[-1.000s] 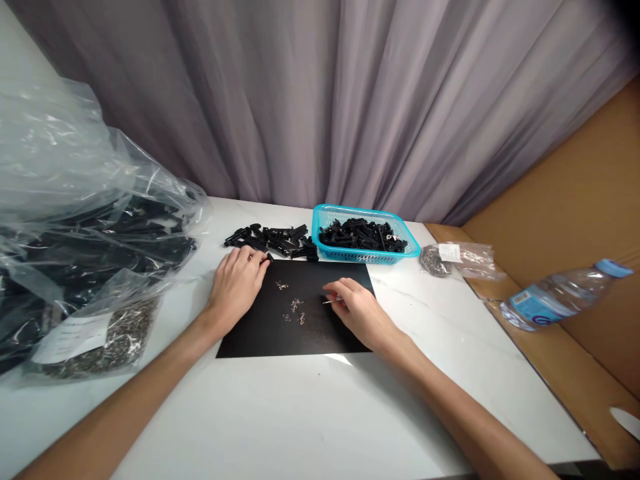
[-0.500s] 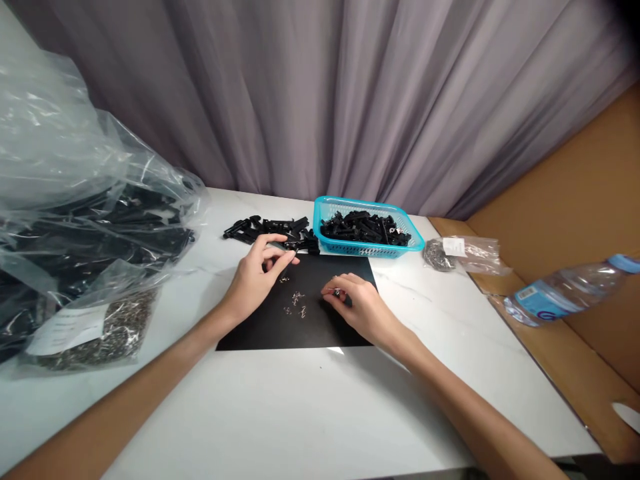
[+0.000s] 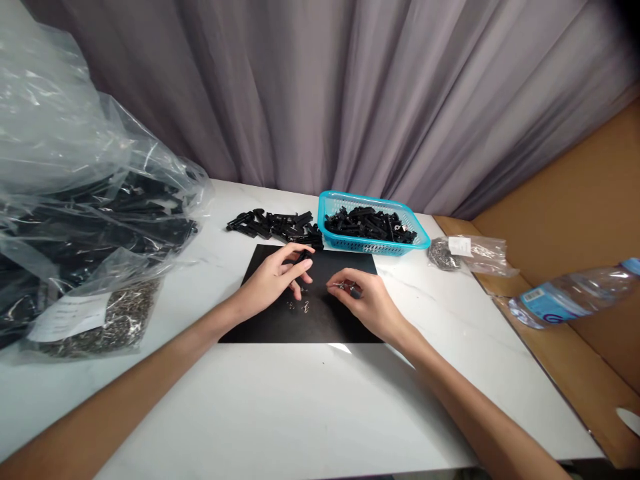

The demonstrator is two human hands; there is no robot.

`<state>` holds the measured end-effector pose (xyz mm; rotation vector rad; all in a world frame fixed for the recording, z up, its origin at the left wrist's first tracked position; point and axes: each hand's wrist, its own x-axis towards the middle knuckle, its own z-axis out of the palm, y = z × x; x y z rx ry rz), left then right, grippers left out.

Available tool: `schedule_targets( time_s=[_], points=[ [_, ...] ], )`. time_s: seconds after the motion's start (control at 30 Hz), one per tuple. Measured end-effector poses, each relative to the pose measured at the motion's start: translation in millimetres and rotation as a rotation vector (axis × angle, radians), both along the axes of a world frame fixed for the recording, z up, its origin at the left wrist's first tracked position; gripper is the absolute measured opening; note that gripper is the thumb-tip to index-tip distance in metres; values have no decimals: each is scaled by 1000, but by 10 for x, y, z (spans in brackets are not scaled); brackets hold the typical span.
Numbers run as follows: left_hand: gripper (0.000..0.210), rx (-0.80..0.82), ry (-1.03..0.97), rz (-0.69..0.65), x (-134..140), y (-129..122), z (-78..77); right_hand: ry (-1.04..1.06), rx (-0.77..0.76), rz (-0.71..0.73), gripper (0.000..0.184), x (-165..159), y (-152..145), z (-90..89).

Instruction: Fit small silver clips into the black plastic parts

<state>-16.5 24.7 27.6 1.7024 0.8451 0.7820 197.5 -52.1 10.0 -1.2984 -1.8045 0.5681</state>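
Note:
Over the black mat, my left hand pinches a small black plastic part between thumb and forefinger. My right hand is closed to its right, with a thin shiny metal piece at the fingertips, too small to name more exactly. Several small metal pieces lie on the mat below the left fingers, some hidden by them. Behind the left hand a loose pile of black plastic parts rests on the white table.
A blue basket of black parts stands at the back. Small bags of metal pieces lie left and right. A big clear bag with black parts fills the left side. A water bottle lies by cardboard.
My left hand has moved right and down with the black part, away from the pile and nearer my right hand. The right hand has shifted slightly and still pinches the metal piece.

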Motion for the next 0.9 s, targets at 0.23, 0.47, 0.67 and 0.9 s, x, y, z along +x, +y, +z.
schedule_targets(
  time_s=[0.23, 0.47, 0.67, 0.9],
  points=[
    [42, -275, -137, -73, 44, -69, -46, 160, -46, -62, 13, 37, 16, 39],
    [82, -290, -92, -169, 38, -146, -60, 405, -204, 32, 29, 22, 20, 69],
    [73, -159, -81, -263, 71, -147, -179, 483, -267, 90, 31, 2, 4, 85],
    [62, 330, 167, -112, 29, -134, -196, 448, -290, 97, 30, -19, -26, 92]
  ],
)
